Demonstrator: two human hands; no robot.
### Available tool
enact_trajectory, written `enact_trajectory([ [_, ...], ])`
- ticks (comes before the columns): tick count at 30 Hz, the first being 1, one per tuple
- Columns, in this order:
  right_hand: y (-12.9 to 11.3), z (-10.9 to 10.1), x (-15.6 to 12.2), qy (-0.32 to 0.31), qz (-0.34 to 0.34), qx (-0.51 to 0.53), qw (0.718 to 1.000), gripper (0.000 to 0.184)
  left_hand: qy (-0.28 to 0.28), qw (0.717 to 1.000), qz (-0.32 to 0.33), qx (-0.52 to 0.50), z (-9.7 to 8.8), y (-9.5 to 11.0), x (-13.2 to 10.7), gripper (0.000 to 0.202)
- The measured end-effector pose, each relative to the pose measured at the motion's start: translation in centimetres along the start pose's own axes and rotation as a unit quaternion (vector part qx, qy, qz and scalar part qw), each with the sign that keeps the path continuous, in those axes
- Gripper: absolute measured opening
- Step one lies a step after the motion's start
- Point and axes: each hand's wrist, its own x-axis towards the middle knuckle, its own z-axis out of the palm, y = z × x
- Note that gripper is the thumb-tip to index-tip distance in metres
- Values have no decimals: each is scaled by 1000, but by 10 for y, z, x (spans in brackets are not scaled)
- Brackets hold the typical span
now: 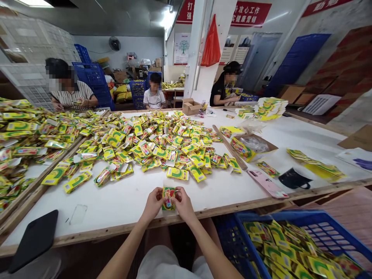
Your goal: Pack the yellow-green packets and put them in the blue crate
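Note:
Between my two hands, just above the table's front edge, is a small yellow-green printed packet (169, 203) with a pale flap at its top. My left hand (155, 201) pinches its left side, and my right hand (182, 200) pinches the right side, thumbs on the front face. Just beyond my fingers lies a loose yellow packet (177, 173), at the near edge of a wide pile of small yellow packets (157, 151) on the white table (116, 209). Many of those in the pile have white flaps sticking out.
On the right are a pink phone (267, 183), a black mug (294, 179) and an open carton (255, 147). A blue crate (319, 221) of packets stands low right. At left lies a black flat object (36, 236). Wooden strips (229, 147) divide the table. Several people sit across it.

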Motion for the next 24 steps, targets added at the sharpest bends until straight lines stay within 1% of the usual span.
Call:
enact_trajectory([
  [3, -4, -6, -5, -12, -9, -16, 1000, 42, 4, 1000, -3, -26, 2, -2, -2, 42],
  [5, -8, -12, -5, -30, -23, -22, 999, 48, -17, 999, 2, -35, 4, -2, -3, 54],
  [6, -10, -15, -4, -42, -28, -24, 998, 48, -34, 999, 4, -30, 4, -1, -4, 55],
  [8, -14, -21, -2, -74, -29, -29, 996, 43, -72, 997, 9, -12, 4, -1, -4, 46],
  [10, -17, -25, 2, -96, -29, -39, 994, 31, -94, 995, 15, -4, 3, -2, -4, 34],
  [11, -18, -27, 5, -97, -32, -49, 994, 24, -92, 996, 18, 0, 2, -3, -3, 30],
  [13, -19, -27, 13, -85, -43, -73, 993, 11, -67, 997, 24, 11, 3, -4, 0, 25],
  [16, -17, -26, 25, -60, -54, -92, 993, 10, -25, 999, 25, -2, 7, -4, 4, 27],
  [20, -13, -25, 27, -58, -57, -66, 995, 22, 6, 997, 21, -73, 13, -3, 5, 45],
  [21, -14, -25, 26, -61, -60, -70, 994, 20, 9, 997, 21, -69, 14, -3, 4, 44],
  [24, -20, -27, 19, -74, -68, -102, 990, 14, 15, 1000, 18, -21, 14, -2, 1, 28],
])
